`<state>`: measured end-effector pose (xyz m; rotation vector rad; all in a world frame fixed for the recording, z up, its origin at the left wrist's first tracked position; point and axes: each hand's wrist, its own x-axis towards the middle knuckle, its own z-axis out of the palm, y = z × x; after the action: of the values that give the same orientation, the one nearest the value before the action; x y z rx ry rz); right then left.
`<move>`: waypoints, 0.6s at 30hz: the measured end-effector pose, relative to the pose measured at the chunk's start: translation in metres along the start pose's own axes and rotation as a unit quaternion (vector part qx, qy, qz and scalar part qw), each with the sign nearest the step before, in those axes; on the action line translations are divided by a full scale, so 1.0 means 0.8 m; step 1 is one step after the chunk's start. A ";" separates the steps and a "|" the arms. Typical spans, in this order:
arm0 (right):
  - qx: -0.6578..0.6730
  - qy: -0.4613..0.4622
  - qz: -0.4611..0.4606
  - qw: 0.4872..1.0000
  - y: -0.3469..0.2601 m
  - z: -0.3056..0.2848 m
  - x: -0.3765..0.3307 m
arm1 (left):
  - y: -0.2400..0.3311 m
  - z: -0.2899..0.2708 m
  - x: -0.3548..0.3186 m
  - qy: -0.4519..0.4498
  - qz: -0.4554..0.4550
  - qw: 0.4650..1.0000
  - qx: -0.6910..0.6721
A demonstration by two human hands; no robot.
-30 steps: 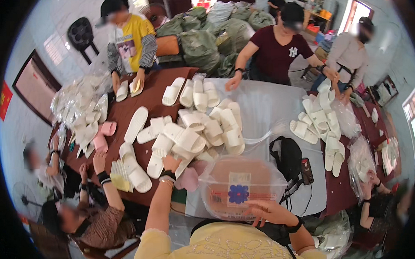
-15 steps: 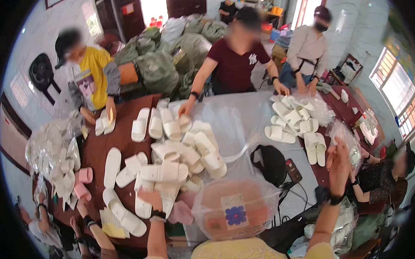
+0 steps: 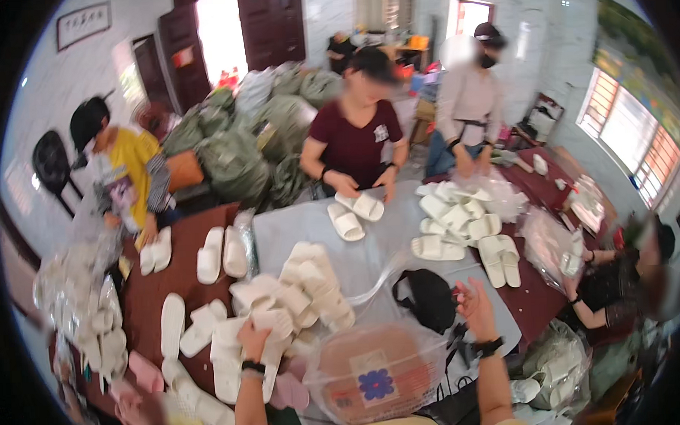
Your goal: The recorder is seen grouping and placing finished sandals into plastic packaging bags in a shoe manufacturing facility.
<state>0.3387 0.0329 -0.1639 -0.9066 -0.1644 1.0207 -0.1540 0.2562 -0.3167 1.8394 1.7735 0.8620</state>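
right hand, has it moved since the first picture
Yes, right and forward. The right hand overlapped the flower-printed clear bag before; now it is past that bag's right edge.

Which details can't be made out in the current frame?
Head view:
Left hand: grip or mere touch on the slipper pile; contact hidden by the hand.
Right hand: whether it holds anything; fingers blurred.
Slipper pile: its lowest slippers; covered by upper ones.
Clear bag: anything inside or beneath; veiled by film.
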 end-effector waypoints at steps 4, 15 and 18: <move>0.504 0.016 0.313 0.805 0.033 -0.003 -0.029 | 0.087 -0.077 -0.009 0.004 -0.019 0.986 -0.164; -0.173 -0.401 0.115 0.892 0.128 0.093 -0.156 | 0.349 -0.144 -0.183 -0.135 -0.120 0.798 -0.574; -0.294 -0.398 0.016 0.869 0.117 0.110 -0.131 | 0.363 -0.088 -0.245 -0.258 -0.156 0.794 -0.527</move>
<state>0.1741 0.0197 -0.1456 -0.9720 -1.2167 1.3617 0.0078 0.0310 -0.0915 0.8608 0.8609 0.8320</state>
